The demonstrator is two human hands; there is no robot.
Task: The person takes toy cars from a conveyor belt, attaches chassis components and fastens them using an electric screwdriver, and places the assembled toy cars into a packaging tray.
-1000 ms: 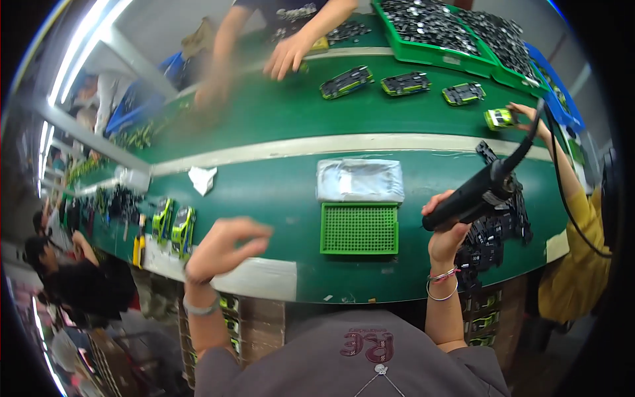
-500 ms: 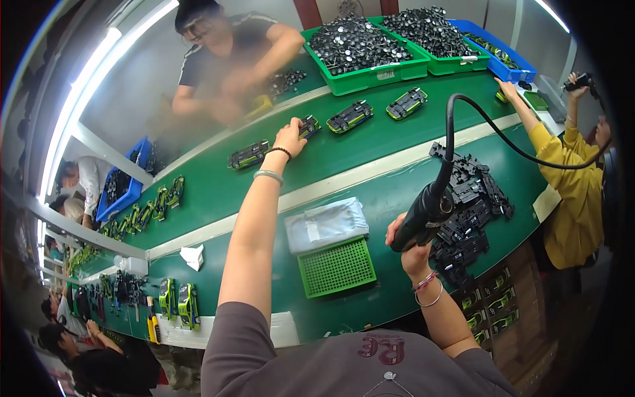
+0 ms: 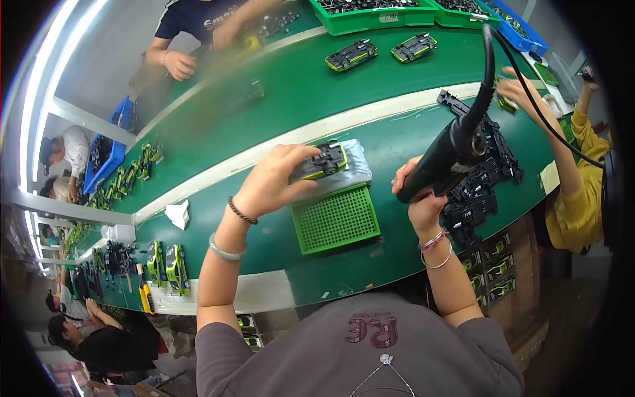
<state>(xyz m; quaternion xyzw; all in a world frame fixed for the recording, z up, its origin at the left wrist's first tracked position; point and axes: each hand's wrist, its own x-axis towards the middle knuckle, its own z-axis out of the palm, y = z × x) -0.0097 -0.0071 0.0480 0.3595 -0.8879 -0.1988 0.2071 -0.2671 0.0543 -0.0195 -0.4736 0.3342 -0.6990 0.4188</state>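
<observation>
My left hand (image 3: 270,180) is closed around a green and black toy car (image 3: 329,161), gripping it by its side. The car is wheels-up, its black underside showing, over a pale blue wrapped pad (image 3: 359,161). Whether it touches the pad I cannot tell. In my right hand (image 3: 427,213) is a black corded power screwdriver (image 3: 442,160), its body slanting up to the right. Its tip is not visible. Just in front of me, between my hands, lies a green perforated basket (image 3: 336,221), touching the pad's near edge.
Black plastic chassis parts (image 3: 486,172) are heaped right of the screwdriver. Its cable (image 3: 491,59) arches overhead. Two upturned cars (image 3: 350,55) lie across the pale divider strip (image 3: 297,137). A co-worker's hand (image 3: 180,65) is at far left; another's yellow-sleeved arm (image 3: 574,178) reaches in at right.
My left hand has lifted a toy car from the far strip and brought it back over the pad. My right hand still holds the screwdriver. The view has tilted down.
</observation>
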